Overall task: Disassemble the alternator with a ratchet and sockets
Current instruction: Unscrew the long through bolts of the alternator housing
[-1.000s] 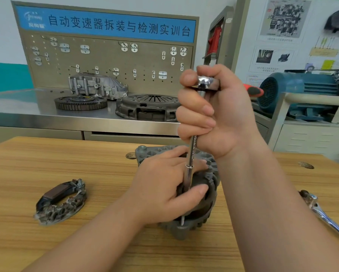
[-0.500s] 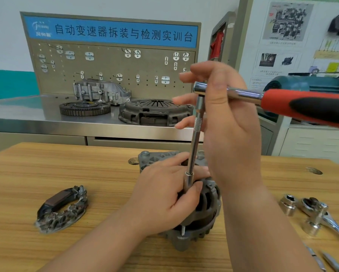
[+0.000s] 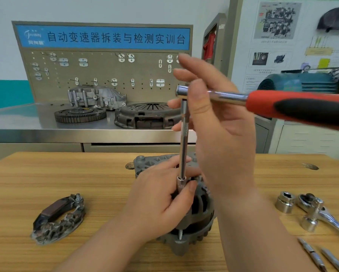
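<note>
I'm clamping the alternator (image 3: 202, 213) with my left hand (image 3: 156, 201), thumb steadying the socket (image 3: 181, 183), while my right hand (image 3: 223, 138), fingers loose and straight, is squaring the ratchet (image 3: 302, 107) overhead.

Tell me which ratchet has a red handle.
The raised ratchet on the extension above the alternator; the chrome ratchet lying on the table has none.

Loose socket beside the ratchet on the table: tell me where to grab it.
Pinch the socket by its round wall, from above and the left: it stands upright, drive hole up, and the spare ratchet crowds its right side.
</note>
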{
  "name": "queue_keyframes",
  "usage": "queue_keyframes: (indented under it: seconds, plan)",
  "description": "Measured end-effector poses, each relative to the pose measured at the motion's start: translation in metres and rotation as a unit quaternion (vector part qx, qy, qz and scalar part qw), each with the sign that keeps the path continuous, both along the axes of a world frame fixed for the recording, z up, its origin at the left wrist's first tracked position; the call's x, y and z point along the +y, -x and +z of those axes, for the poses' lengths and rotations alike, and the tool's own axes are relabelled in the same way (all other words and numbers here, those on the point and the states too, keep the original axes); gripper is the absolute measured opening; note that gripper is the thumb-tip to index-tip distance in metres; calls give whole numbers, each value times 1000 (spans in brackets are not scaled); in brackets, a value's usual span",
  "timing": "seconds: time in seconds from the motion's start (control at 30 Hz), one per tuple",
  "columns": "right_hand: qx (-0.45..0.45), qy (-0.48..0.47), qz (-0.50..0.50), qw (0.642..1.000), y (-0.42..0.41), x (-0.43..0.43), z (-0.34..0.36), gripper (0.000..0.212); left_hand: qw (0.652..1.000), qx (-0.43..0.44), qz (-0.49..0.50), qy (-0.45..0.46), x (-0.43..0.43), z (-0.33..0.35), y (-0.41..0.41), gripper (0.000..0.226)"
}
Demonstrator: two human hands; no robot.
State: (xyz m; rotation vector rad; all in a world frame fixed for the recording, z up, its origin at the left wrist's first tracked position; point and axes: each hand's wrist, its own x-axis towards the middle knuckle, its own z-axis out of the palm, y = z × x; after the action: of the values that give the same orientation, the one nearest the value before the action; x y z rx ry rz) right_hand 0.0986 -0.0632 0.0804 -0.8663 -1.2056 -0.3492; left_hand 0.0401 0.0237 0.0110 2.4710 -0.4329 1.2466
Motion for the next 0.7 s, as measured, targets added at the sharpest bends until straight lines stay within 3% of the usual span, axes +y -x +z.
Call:
queue_keyframes:
  seconds: [0.07, 0.13, 0.27, 0.37, 0.53, 0.6, 0.67, 0.7]
  plan:
    - [2, 3, 15, 1000, 1, 0, 0, 28, 1000, -5, 4, -11, 1, -1, -1, 37]
    - [74, 26, 124, 989, 5, 0, 3, 27, 1000, 9, 16, -7, 4, -3, -2, 32]
    - [197, 79, 324, 922, 8, 0, 3, 47, 1000, 17, -7, 21, 5, -3, -1, 36]
    - [232, 99, 370, 894, 5, 0, 3, 55, 1000, 9, 17, -2, 2, -2, 0, 25]
    - [188, 13, 313, 931, 3, 0, -4, 22, 999, 26, 32, 21, 2, -3, -1, 25]
    - [133, 74, 162, 975, -6, 2, 10, 24, 999, 35, 26, 18, 2, -3, -1, 23]
    - [113, 200, 46, 972, -18, 7, 14, 22, 999, 37, 26, 13, 2, -3, -2, 14]
    - [106, 177, 36, 978, -15, 8, 15, 19, 999, 30, 31, 11, 2, -2, -1, 18]
